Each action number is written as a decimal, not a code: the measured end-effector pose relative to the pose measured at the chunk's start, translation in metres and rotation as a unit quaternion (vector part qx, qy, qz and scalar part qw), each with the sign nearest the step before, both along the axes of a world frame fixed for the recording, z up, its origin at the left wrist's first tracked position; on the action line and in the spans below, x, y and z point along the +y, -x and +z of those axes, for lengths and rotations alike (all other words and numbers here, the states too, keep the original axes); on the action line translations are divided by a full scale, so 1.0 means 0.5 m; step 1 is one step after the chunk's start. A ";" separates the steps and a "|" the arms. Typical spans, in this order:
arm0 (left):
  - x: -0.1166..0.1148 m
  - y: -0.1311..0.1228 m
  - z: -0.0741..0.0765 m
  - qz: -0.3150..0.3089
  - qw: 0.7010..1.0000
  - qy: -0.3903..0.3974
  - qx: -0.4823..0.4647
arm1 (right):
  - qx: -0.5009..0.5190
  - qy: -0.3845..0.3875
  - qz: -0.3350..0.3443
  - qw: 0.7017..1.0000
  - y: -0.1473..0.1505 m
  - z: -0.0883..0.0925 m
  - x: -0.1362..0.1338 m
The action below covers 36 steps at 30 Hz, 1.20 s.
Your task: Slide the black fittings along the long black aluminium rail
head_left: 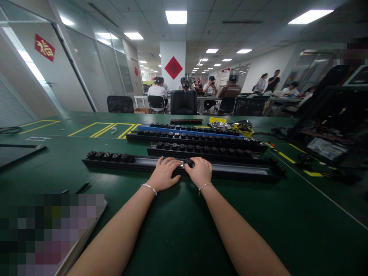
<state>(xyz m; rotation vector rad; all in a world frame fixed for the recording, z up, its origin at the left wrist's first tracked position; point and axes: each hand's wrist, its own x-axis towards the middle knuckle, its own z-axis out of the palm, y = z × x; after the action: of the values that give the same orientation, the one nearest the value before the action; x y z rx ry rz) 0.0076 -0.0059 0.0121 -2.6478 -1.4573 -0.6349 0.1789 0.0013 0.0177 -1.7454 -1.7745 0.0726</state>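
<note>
A long black track [238, 170] with a pale inner channel lies crosswise in front of me, with several small black socket-like modules [107, 155] grouped at its left end. At the middle of the track, the fingers of my right hand [200, 170] close around a single black module [189, 162]. Just left of it, my left hand [165, 174] rests on the track, fingers stretched over the channel and thumb apart. What lies under the left fingers is hidden. Both wrists wear thin bracelets.
Behind lie more black tracks [207, 150] filled with modules, and a blue strip [195, 130]. A metal dish [220, 125] and cables stand by yellow trays [217, 120]. A pixelated flat object [57, 230] lies at front left, and a dark rack [324, 103] stands right.
</note>
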 end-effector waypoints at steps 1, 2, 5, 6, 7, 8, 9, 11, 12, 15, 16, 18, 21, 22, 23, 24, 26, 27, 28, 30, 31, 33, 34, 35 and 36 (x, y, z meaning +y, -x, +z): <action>0.001 0.000 -0.002 0.010 1.000 -0.009 0.001 | 0.001 -0.001 0.001 1.000 0.000 0.000 0.000; 0.002 0.000 -0.005 0.021 1.000 -0.015 0.003 | 0.003 -0.002 0.002 1.000 -0.001 0.001 -0.001; 0.007 0.003 -0.013 0.047 0.999 -0.021 0.014 | 0.009 -0.001 0.004 1.000 -0.001 0.002 -0.002; 0.009 0.004 -0.015 0.053 0.998 -0.022 0.018 | 0.011 0.000 0.004 1.000 -0.002 0.003 -0.003; 0.010 0.005 -0.016 0.056 0.998 -0.022 0.021 | 0.012 0.000 0.003 1.000 -0.002 0.004 -0.003; 0.010 0.005 -0.017 0.059 0.998 -0.022 0.023 | 0.013 0.001 0.003 1.000 -0.002 0.004 -0.004; 0.011 0.006 -0.018 0.060 0.998 -0.022 0.024 | 0.013 0.002 0.003 1.000 -0.002 0.005 -0.004; 0.011 0.006 -0.018 0.062 0.998 -0.021 0.026 | 0.013 0.001 0.002 1.000 -0.002 0.006 -0.005; 0.011 0.006 -0.018 0.062 0.998 -0.020 0.027 | 0.014 0.000 0.003 1.000 -0.003 0.006 -0.005; 0.011 0.006 -0.018 0.061 0.998 -0.016 0.026 | 0.014 -0.003 0.006 1.000 -0.005 0.006 -0.004; 0.012 0.006 -0.018 0.061 0.998 -0.016 0.026 | 0.014 -0.003 0.007 1.000 -0.005 0.005 -0.004; 0.012 0.006 -0.018 0.062 0.998 -0.016 0.024 | 0.013 -0.003 0.007 1.000 -0.007 0.004 -0.002; 0.011 0.005 -0.017 0.064 0.998 -0.015 0.022 | 0.007 -0.004 0.005 1.000 -0.007 0.003 -0.001; 0.011 0.005 -0.017 0.065 0.998 -0.015 0.021 | 0.004 -0.005 0.005 1.000 -0.007 0.002 0.000; 0.011 0.005 -0.016 0.066 0.998 -0.014 0.021 | 0.002 -0.006 0.003 1.000 -0.007 0.001 0.000; 0.011 0.005 -0.016 0.066 0.998 -0.013 0.020 | 0.001 -0.007 0.001 1.000 -0.007 0.000 0.001; 0.011 0.005 -0.016 0.066 0.998 -0.013 0.020 | -0.001 -0.008 -0.003 1.000 -0.007 -0.001 0.002; 0.011 0.005 -0.017 0.066 0.998 -0.014 0.020 | -0.001 -0.008 -0.004 1.000 -0.007 -0.002 0.002; 0.012 0.005 -0.017 0.066 0.997 -0.015 0.020 | -0.002 -0.007 -0.005 1.000 -0.008 -0.002 0.002; 0.013 0.006 -0.020 0.066 0.997 -0.018 0.020 | -0.005 -0.006 -0.006 1.000 -0.009 -0.002 0.002; 0.013 0.006 -0.021 0.066 0.997 -0.020 0.021 | -0.006 -0.006 -0.007 1.000 -0.009 -0.002 0.002; 0.014 0.006 -0.022 0.065 0.997 -0.022 0.021 | -0.009 -0.006 -0.009 1.000 -0.011 -0.001 0.001; 0.014 0.006 -0.022 0.065 0.997 -0.021 0.021 | -0.009 -0.005 -0.012 1.000 -0.012 -0.001 0.001; 0.014 0.006 -0.022 0.065 0.997 -0.020 0.021 | -0.010 -0.004 -0.014 1.000 -0.013 -0.002 0.000; 0.014 0.006 -0.022 0.065 0.997 -0.019 0.022 | -0.010 -0.004 -0.017 1.000 -0.014 -0.002 0.000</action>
<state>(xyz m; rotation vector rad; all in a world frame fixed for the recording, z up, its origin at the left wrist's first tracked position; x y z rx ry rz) 0.0046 0.0010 0.0012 -2.4969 -1.5744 -0.5837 0.1860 0.0014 0.0168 -1.7751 -1.7570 0.0346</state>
